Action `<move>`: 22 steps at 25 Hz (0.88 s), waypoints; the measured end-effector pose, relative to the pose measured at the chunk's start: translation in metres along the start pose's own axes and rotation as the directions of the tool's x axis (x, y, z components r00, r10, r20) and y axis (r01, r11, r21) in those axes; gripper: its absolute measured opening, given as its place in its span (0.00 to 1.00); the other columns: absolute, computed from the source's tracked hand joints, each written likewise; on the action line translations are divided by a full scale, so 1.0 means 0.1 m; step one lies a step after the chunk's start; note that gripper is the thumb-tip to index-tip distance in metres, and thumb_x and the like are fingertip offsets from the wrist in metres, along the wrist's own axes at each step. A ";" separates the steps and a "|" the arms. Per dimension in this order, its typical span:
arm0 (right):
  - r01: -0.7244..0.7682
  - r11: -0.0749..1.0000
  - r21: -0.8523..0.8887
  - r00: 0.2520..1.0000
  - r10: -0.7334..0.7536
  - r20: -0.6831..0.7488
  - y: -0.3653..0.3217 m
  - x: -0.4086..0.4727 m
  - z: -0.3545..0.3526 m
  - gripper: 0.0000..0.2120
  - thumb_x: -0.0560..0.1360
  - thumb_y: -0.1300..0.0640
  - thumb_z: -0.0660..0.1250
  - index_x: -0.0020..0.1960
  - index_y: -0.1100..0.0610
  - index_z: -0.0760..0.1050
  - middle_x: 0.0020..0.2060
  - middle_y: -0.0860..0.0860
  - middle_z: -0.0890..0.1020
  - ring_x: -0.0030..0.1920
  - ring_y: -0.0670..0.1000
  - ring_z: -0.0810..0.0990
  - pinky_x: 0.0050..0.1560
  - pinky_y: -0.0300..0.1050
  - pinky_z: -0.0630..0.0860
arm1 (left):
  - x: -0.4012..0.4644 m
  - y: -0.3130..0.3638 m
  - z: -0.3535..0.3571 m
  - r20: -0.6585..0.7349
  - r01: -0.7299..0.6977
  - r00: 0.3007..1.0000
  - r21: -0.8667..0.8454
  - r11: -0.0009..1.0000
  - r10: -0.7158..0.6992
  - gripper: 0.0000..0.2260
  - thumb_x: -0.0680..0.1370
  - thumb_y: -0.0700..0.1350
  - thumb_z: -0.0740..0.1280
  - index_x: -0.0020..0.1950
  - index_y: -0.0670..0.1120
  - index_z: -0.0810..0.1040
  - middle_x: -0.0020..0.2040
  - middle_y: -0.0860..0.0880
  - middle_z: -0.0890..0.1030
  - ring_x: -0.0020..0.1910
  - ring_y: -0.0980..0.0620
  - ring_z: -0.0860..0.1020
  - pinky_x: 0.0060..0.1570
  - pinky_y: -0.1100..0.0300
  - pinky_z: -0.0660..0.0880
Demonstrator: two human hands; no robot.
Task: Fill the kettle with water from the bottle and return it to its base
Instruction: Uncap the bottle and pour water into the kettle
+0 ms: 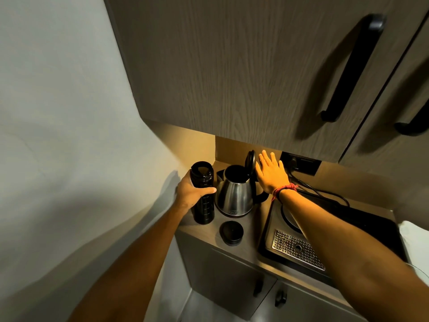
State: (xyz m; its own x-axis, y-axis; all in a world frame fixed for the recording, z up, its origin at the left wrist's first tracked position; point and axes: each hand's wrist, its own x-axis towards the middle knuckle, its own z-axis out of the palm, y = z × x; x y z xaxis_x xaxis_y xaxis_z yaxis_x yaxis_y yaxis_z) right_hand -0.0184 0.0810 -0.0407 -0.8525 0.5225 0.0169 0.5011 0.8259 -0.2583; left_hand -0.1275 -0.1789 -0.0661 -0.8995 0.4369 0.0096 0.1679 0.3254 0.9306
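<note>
A steel kettle (234,196) stands on the counter with its black lid (250,161) tipped up and its mouth open. Whether a base lies under it I cannot tell. My right hand (271,174) hovers flat, fingers spread, just right of the raised lid and above the kettle's handle, holding nothing. A tall dark bottle (204,205) stands uncapped and upright left of the kettle, and my left hand (192,192) is wrapped around its middle. The bottle's black cap (231,232) lies on the counter in front of the kettle.
A wall closes in on the left. Wooden upper cabinets (255,66) with black handles hang low over the counter. A black sink unit (348,231) with a perforated metal drain plate sits right of the kettle. A wall socket (299,162) and black cables run behind my right hand.
</note>
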 end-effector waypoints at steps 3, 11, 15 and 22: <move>-0.015 1.000 0.003 1.000 0.015 0.012 0.00 0.00 -0.01 0.30 0.83 0.43 0.43 0.81 0.56 0.49 0.81 0.54 0.49 0.81 0.59 0.45 0.80 0.61 0.45 | -0.02 0.01 0.11 -0.100 -0.055 0.993 -0.001 0.999 0.054 0.32 0.61 0.48 0.83 0.63 0.52 0.76 0.54 0.53 0.83 0.56 0.50 0.80 0.56 0.52 0.79; -0.026 1.000 -0.008 1.000 0.025 -0.005 0.02 -0.01 -0.02 0.31 0.82 0.42 0.43 0.81 0.56 0.50 0.81 0.54 0.50 0.81 0.59 0.47 0.80 0.61 0.47 | 0.13 0.43 0.20 -0.011 -0.118 0.988 0.568 0.815 0.151 0.31 0.58 0.63 0.73 0.56 0.53 0.71 0.48 0.52 0.79 0.44 0.49 0.79 0.42 0.54 0.78; -0.026 1.000 0.001 0.999 0.026 -0.022 0.03 -0.01 -0.01 0.32 0.82 0.41 0.43 0.81 0.57 0.50 0.81 0.54 0.52 0.81 0.59 0.48 0.80 0.60 0.47 | 0.23 0.56 0.29 0.066 -0.148 0.986 0.758 0.635 0.152 0.37 0.60 0.64 0.74 0.62 0.45 0.70 0.54 0.44 0.79 0.49 0.43 0.80 0.43 0.51 0.78; -0.027 0.999 0.036 0.999 0.029 -0.035 0.04 -0.01 -0.01 0.33 0.82 0.40 0.44 0.81 0.57 0.52 0.81 0.55 0.55 0.81 0.60 0.51 0.80 0.60 0.48 | 0.32 0.72 0.38 0.135 -0.181 0.981 0.898 0.401 0.141 0.39 0.62 0.63 0.75 0.65 0.44 0.69 0.59 0.43 0.78 0.54 0.41 0.80 0.45 0.51 0.77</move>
State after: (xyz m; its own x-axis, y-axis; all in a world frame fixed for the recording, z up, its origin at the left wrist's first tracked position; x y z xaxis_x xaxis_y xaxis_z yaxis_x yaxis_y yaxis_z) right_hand -0.0157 0.0844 -0.0406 -0.8319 0.5531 0.0437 0.5185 0.8031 -0.2937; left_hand -0.1288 -0.1099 -0.0130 -0.8040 0.5877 0.0911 0.5927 0.8043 0.0426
